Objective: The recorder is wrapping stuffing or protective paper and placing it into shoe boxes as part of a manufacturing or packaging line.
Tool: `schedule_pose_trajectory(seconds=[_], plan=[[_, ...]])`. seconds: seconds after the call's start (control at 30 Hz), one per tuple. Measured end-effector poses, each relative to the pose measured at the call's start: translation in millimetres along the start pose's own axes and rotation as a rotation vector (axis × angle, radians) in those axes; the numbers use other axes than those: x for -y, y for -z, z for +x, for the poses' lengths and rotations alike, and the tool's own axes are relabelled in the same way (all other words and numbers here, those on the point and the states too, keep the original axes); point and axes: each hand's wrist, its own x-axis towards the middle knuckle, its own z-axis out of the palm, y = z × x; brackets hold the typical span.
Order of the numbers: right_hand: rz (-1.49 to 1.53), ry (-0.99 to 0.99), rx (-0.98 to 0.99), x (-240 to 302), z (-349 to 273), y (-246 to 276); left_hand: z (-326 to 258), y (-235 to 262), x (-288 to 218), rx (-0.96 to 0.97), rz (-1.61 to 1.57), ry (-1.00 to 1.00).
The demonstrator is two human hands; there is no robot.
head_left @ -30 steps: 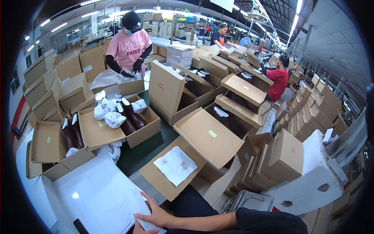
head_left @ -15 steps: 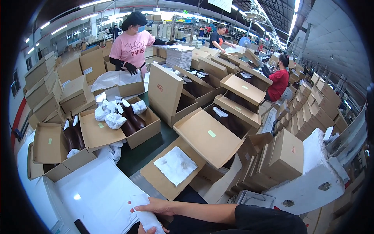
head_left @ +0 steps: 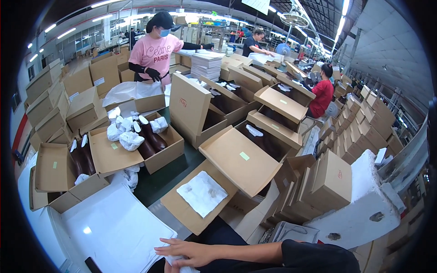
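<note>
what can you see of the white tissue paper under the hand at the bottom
The white tissue paper is a large, thin sheet, seemingly several stacked, lying flat on the work surface at lower left. It looks smooth with a faint sheen and one bright light reflection. Its near corner is gathered and crumpled under the right hand, whose fingers press on it. Its far edge lies by an open cardboard box holding dark boots. The left hand is not visible.

We only get one view, a head-worn fisheye looking down and forward over the worktop point(head_left: 168, 182). Our right hand point(head_left: 189, 252) sits close at the bottom edge, the open cardboard boxes point(head_left: 236, 159) spread farther out, and edges curve near the rim.
</note>
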Motion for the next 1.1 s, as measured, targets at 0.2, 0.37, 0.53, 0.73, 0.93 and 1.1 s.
schedule_pose_trajectory(seconds=[0.2,0.37,0.53,0.73,0.93,1.1], plan=[[-0.175,-0.071,0.019,37,7,6,20,-23,10,-0.060,0.063,-0.157],[-0.240,-0.061,-0.045,32,11,-8,35,-46,15,-0.099,0.106,-0.301],[-0.026,0.005,-0.402,11,6,-26,34,-39,19,-0.230,0.167,-0.438],[0.859,-0.357,-0.264,-9,2,-46,17,-10,12,-0.385,0.284,-0.542],[1.054,-0.475,-0.248,-11,-1,-26,31,-21,26,-0.306,0.272,-0.652],[1.142,-0.522,-0.405,-19,-6,-26,8,-30,-6,-0.274,0.089,-0.434]])
